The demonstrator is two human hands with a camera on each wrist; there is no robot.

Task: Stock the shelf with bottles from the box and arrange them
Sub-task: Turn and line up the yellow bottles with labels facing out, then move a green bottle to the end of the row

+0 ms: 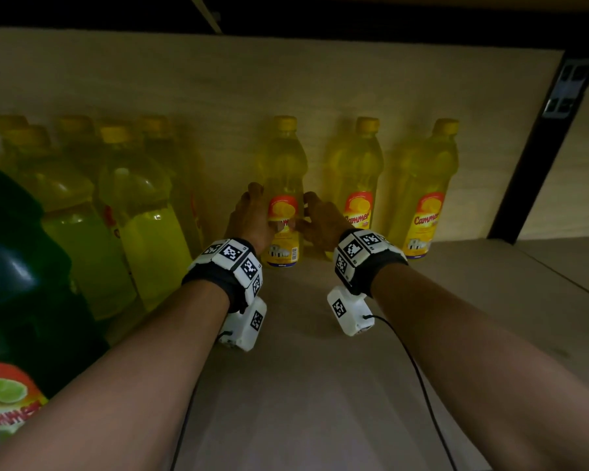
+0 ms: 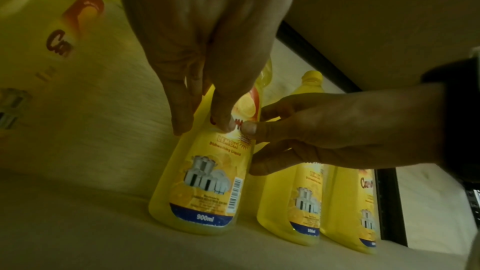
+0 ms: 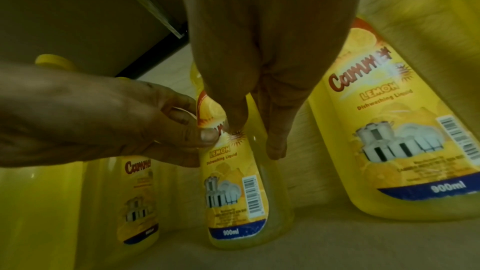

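A yellow lemon dishwashing-liquid bottle [image 1: 284,185] stands upright on the wooden shelf [image 1: 306,385], close to the back panel. My left hand [image 1: 264,212] holds its left side and my right hand [image 1: 303,214] holds its right side, at label height. In the left wrist view the left hand [image 2: 203,126] has its thumb on the label and its fingers down the bottle's [image 2: 202,192] flank. The right hand [image 3: 255,139] does the same on the other side of the bottle [image 3: 233,202], the two thumbs almost touching. The box is out of view.
Two matching yellow bottles [image 1: 357,185] [image 1: 422,192] stand in a row to the right. Several more crowd the left [image 1: 140,205], with a dark green bottle [image 1: 14,283] nearest me. A black upright post [image 1: 538,147] bounds the bay at right, and another shelf board hangs overhead.
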